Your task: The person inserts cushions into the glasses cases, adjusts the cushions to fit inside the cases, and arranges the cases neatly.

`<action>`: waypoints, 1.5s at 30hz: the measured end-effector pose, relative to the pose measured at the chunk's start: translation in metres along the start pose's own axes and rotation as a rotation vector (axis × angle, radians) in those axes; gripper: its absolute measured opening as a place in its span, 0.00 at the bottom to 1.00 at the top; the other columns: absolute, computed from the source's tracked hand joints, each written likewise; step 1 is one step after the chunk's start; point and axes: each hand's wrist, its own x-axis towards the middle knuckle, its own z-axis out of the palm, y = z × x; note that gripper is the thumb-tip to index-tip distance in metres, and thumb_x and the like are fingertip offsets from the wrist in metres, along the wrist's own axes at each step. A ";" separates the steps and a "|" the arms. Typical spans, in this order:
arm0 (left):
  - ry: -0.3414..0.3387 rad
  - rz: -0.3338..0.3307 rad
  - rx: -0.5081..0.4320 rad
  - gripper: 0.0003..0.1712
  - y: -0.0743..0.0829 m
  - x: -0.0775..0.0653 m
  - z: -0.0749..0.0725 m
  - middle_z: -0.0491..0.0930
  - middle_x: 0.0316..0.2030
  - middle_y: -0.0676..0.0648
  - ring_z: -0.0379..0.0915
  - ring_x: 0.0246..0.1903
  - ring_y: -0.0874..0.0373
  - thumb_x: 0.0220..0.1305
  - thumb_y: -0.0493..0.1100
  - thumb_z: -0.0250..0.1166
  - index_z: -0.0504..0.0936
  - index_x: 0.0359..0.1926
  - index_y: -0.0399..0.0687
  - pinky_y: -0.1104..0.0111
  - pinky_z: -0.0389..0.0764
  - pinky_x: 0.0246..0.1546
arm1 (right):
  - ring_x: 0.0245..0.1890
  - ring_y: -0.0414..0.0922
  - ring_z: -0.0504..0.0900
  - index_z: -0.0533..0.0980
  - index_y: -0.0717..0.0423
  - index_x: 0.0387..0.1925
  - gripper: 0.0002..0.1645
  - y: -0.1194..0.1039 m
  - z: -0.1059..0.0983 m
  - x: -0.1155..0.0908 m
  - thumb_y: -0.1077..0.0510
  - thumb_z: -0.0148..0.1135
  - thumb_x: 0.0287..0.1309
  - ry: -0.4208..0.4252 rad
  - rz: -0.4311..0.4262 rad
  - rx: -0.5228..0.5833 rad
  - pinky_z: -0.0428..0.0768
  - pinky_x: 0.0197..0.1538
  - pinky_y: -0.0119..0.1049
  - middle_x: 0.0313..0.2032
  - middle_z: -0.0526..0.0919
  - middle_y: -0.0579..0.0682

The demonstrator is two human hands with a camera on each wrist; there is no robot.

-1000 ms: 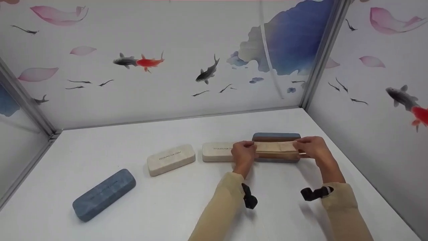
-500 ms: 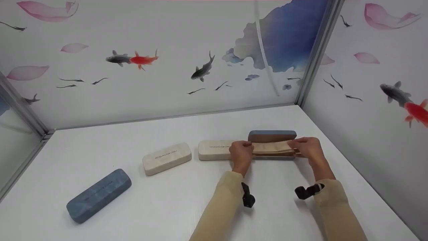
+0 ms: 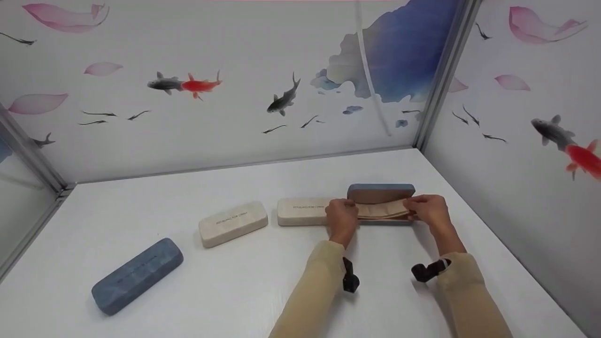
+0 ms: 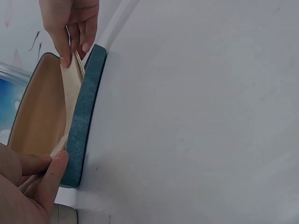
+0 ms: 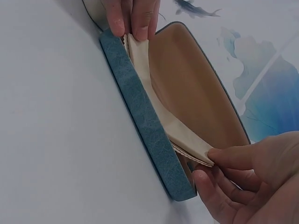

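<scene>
A blue glasses case (image 3: pixel 381 188) stands with its lid raised at the right of the table, its brown lining showing. Across its opening lies a folded cream cleaning cloth (image 3: pixel 381 209), sagging in the middle. My left hand (image 3: pixel 342 220) pinches the cloth's left end between thumb and finger. At the other end my right hand (image 3: pixel 429 211) pinches it the same way, as the right wrist view also shows. In that view the cloth (image 5: pixel 161 112) dips partly behind the case's front wall (image 5: pixel 145 116). What lies under the cloth is hidden.
A closed cream glasses case (image 3: pixel 300 212) sits just left of the open one, partly behind my left hand. Further left are another closed cream case (image 3: pixel 233 224), angled, and a closed blue case (image 3: pixel 137 276). Printed wall panels (image 3: pixel 225 141) border the white table (image 3: pixel 225 291).
The cloth has sunk lower into the case, both hands still pinching its ends. More of the lid's lining shows behind it. The head view has shifted slightly.
</scene>
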 end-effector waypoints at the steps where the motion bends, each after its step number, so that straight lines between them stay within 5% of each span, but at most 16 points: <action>1: 0.003 0.003 0.006 0.08 0.000 0.000 0.000 0.89 0.35 0.42 0.86 0.33 0.55 0.59 0.29 0.66 0.90 0.38 0.35 0.67 0.85 0.33 | 0.30 0.34 0.81 0.74 0.75 0.57 0.24 0.001 0.000 0.000 0.59 0.59 0.69 0.000 -0.003 0.002 0.83 0.37 0.24 0.43 0.80 0.55; 14: -0.011 0.066 0.077 0.11 0.007 -0.001 -0.010 0.90 0.38 0.41 0.87 0.36 0.54 0.60 0.29 0.62 0.90 0.40 0.35 0.65 0.85 0.35 | 0.28 0.32 0.83 0.73 0.77 0.58 0.24 0.001 0.002 0.000 0.63 0.60 0.66 0.016 -0.010 0.019 0.85 0.36 0.26 0.49 0.80 0.63; 20: -0.029 0.058 0.066 0.11 0.024 0.012 -0.024 0.87 0.25 0.45 0.76 0.21 0.60 0.66 0.37 0.62 0.89 0.33 0.36 0.69 0.76 0.23 | 0.35 0.39 0.87 0.75 0.73 0.58 0.24 -0.010 -0.007 -0.007 0.59 0.59 0.68 0.060 -0.016 -0.058 0.86 0.40 0.31 0.53 0.82 0.68; 26: -0.102 0.045 0.135 0.25 0.043 0.021 -0.034 0.64 0.13 0.54 0.60 0.16 0.61 0.71 0.45 0.59 0.68 0.15 0.50 0.69 0.60 0.18 | 0.41 0.49 0.85 0.81 0.63 0.52 0.27 -0.026 -0.015 -0.017 0.44 0.55 0.69 0.205 -0.007 -0.266 0.76 0.35 0.33 0.48 0.87 0.62; 30: -0.160 0.022 0.149 0.28 0.047 0.024 -0.036 0.60 0.12 0.55 0.59 0.16 0.61 0.74 0.49 0.56 0.62 0.14 0.53 0.70 0.61 0.19 | 0.51 0.55 0.80 0.79 0.61 0.57 0.34 -0.030 -0.008 -0.013 0.37 0.53 0.68 0.261 -0.011 -0.180 0.76 0.47 0.44 0.54 0.83 0.62; 35: -0.199 -0.008 0.102 0.28 0.043 0.025 -0.031 0.61 0.14 0.54 0.59 0.18 0.61 0.75 0.51 0.55 0.62 0.15 0.52 0.70 0.60 0.19 | 0.70 0.58 0.68 0.66 0.62 0.70 0.46 -0.021 0.003 0.000 0.30 0.49 0.68 0.169 -0.010 0.001 0.68 0.71 0.51 0.69 0.70 0.63; 40: -0.231 -0.062 0.091 0.27 0.040 0.023 -0.023 0.74 0.22 0.48 0.69 0.26 0.56 0.75 0.54 0.53 0.73 0.19 0.47 0.66 0.73 0.29 | 0.76 0.60 0.59 0.52 0.63 0.77 0.57 -0.010 0.009 0.009 0.23 0.41 0.66 0.013 0.069 0.077 0.62 0.76 0.52 0.75 0.57 0.66; 45: -0.245 -0.099 0.139 0.30 0.038 0.022 -0.017 0.86 0.41 0.37 0.76 0.35 0.52 0.76 0.57 0.51 0.85 0.40 0.33 0.57 0.81 0.47 | 0.76 0.59 0.58 0.48 0.67 0.77 0.57 -0.006 0.012 0.012 0.24 0.33 0.68 -0.025 0.118 0.101 0.60 0.77 0.51 0.75 0.56 0.67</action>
